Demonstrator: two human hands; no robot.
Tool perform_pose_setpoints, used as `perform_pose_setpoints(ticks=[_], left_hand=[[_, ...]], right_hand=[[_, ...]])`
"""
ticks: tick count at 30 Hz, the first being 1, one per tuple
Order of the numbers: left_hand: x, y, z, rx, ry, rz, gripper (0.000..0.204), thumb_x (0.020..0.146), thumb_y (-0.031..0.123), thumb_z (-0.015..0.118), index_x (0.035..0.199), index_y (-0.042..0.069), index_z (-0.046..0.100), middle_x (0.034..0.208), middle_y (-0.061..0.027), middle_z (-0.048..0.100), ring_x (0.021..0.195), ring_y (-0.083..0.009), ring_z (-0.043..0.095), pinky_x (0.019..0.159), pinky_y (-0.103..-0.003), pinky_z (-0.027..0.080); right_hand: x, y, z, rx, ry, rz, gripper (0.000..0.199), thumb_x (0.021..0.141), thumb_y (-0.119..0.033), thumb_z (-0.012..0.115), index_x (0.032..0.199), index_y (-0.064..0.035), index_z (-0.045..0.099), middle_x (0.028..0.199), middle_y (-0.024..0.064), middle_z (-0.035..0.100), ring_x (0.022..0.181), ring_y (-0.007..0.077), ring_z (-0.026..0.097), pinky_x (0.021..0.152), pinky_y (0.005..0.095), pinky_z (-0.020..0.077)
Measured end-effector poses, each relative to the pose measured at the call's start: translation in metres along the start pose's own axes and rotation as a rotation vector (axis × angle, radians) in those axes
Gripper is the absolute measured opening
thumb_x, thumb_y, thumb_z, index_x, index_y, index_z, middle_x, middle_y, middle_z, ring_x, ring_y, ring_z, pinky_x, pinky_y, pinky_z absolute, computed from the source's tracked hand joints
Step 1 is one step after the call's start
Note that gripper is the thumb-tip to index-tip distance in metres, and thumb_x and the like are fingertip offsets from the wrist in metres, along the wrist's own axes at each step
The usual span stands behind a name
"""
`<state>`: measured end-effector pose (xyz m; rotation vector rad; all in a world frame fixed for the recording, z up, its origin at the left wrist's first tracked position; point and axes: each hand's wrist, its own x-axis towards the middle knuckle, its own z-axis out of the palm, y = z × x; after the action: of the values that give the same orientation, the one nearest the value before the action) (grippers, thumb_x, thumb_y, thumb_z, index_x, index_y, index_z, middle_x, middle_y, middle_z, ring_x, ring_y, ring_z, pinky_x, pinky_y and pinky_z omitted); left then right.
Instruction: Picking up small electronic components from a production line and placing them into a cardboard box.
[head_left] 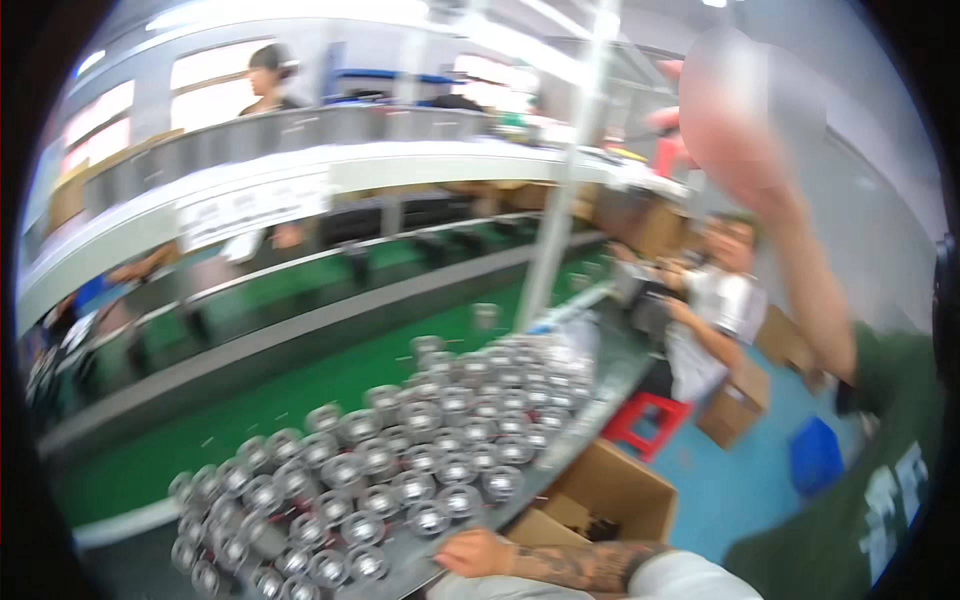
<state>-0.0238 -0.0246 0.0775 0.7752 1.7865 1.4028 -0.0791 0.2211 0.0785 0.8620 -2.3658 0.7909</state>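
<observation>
Cups (376,458) of silvery metal, dozens, crowd the counter (405,562) from lower L to centre of frame, many touching, some tilted, prob. rolled against neighbours; one more (485,316) sits apart on the green belt (150,475), mid-frame. Lower hand (475,552), bottom centre, rests at the counter's near edge w/ tattooed forearm behind it, just beside the closest cups; its fingers look loosely curled, nothing visible in them, but blur = can't be sure. Raised hand (740,140), upper R, big & smeared, comes off a dk green sleeve (885,375); can't tell whose it is, how far its fingers are spread or if they hold anything. Main risk: cups packed tight near edge, so a forearm sweep or bump could shove a whole row, tip one off & drop it in/near the open carton (640,490), lower centre-R, w/ dk bits inside. Also, raised hand so close to the lens could block view or knock the camera. Co-worker in white (715,310), R of centre by the red stool (645,425), looks clear of the cups.
</observation>
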Motion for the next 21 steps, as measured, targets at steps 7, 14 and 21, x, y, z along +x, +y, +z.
perform_pose_setpoints(ticks=[7, 14, 21], left_hand=[[-0.036, -0.044, 0.032, 0.115, 0.102, -0.003, 0.016, 0.09, 0.009, 0.065, 0.105, 0.003, 0.069, 0.095, -0.0119, 0.072, 0.093, -0.0188, 0.068, 0.084, -0.031, 0.051], [-0.042, -0.015, 0.045, 0.099, 0.315, 0.043, 0.017, 0.091, 0.016, 0.065, 0.104, 0.004, 0.068, 0.091, -0.0099, 0.071, 0.089, -0.0209, 0.069, 0.08, -0.032, 0.052], [-0.05, 0.017, 0.077, 0.113, 0.558, -0.071, 0.013, 0.086, 0.015, 0.067, 0.091, 0.004, 0.071, 0.083, -0.0137, 0.07, 0.078, -0.0283, 0.069, 0.071, -0.037, 0.054]], right_hand=[[0.011, -0.017, 0.008, 0.104, -0.025, -0.041, 0.018, 0.084, -0.017, 0.073, 0.072, -0.0082, 0.063, 0.065, 0.0052, 0.061, 0.055, 0.0221, 0.061, 0.05, 0.0344, 0.0479], [0.007, -0.006, -0.002, 0.123, -0.027, 0.048, 0.017, 0.079, -0.011, 0.073, 0.069, -0.0074, 0.06, 0.061, 0.008, 0.058, 0.054, 0.0273, 0.059, 0.05, 0.0376, 0.0462], [0.006, -0.011, 0.004, 0.137, -0.051, 0.039, 0.015, 0.08, -0.008, 0.069, 0.068, -0.0072, 0.06, 0.058, 0.0082, 0.055, 0.052, 0.0277, 0.057, 0.05, 0.0396, 0.0443]])
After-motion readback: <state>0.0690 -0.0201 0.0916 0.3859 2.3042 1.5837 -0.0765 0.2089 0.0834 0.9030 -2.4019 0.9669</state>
